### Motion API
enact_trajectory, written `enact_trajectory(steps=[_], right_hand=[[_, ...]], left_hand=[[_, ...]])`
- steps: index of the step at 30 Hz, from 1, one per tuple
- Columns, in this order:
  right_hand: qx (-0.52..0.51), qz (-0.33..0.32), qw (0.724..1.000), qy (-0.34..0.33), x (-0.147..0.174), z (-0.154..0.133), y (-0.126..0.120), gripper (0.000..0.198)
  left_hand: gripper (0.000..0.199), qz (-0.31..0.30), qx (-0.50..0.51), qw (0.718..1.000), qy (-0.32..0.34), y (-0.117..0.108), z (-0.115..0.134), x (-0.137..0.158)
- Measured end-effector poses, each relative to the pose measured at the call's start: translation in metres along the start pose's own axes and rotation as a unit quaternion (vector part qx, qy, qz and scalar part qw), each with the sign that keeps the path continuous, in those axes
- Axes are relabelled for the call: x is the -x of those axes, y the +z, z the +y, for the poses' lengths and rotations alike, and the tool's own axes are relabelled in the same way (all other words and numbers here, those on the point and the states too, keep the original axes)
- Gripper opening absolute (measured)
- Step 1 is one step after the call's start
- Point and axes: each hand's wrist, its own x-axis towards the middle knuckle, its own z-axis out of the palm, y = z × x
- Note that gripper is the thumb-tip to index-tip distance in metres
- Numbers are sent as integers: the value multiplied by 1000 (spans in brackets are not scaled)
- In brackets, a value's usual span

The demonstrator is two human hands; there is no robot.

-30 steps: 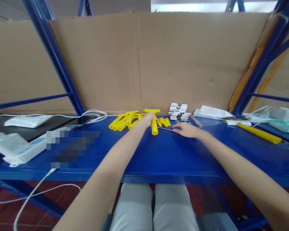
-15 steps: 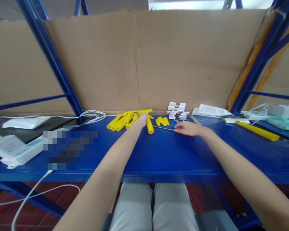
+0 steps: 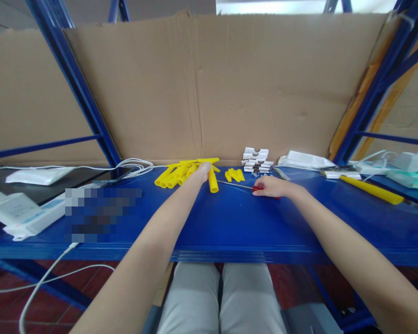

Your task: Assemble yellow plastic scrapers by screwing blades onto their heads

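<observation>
At far left on the blue shelf [image 3: 230, 222], white chargers [image 3: 17, 211] and a white cable [image 3: 132, 167] lie well apart from your work. Next comes the pile of yellow handles [image 3: 172, 175], lying side by side near the cardboard backing [image 3: 209, 88]; none of them shows a shaft fitted, so judged from how they lie, most of the assembly work is yet to do.

Your left hand [image 3: 204, 170] reaches far forward, forearm almost straight, and rests at the right edge of that pile. Its fingers curl around the top of one yellow handle [image 3: 212, 182], which points back toward you with its lower end on the shelf. Whether the grip is firm or loose you cannot tell from this angle.

Just right of it lie small yellow tips [image 3: 235, 175], then a stack of white clips [image 3: 256, 160] against the cardboard.

Your right hand [image 3: 273, 186] lies low on the shelf, wrist down, fingers pressed together over the red handle of a screwdriver [image 3: 257, 188]. Its thin metal shaft runs left across the shelf toward the held handle, near it but apart.

Further right, a white packet [image 3: 304, 160] and one long yellow handle [image 3: 372, 190] lie aside, near the shelf's blue upright [image 3: 369, 93].
</observation>
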Motion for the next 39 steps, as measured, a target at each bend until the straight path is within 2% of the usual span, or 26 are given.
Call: enact_trajectory(steps=[3, 5, 11, 16, 20, 25, 33, 37, 39], right_hand=[[13, 14, 1000, 15, -4, 3, 5, 18], [19, 22, 999, 18, -6, 6, 8, 17], [32, 36, 999, 0, -10, 10, 11, 16], [29, 41, 999, -12, -7, 10, 12, 14], [13, 38, 999, -13, -3, 12, 12, 12], [-11, 21, 1000, -5, 4, 14, 9, 13], [-12, 9, 999, 32, 16, 14, 0, 15], [-74, 2, 995, 66, 20, 18, -5, 16], [-108, 13, 992, 63, 23, 19, -8, 19]], left_hand=[[28, 35, -13, 999, -25, 6, 9, 10], [29, 33, -15, 999, -32, 9, 17, 21], [24, -54, -75, 995, -27, -1, 33, 58], [12, -101, -137, 985, -3, -17, 26, 86], [9, -126, -178, 976, 1, -23, 21, 102], [11, -142, -218, 966, -1, -25, 19, 109], [21, -115, -251, 961, -9, -22, 19, 110], [23, -101, -250, 963, -15, -21, 23, 111], [21, -94, -238, 966, -22, -23, 24, 111]])
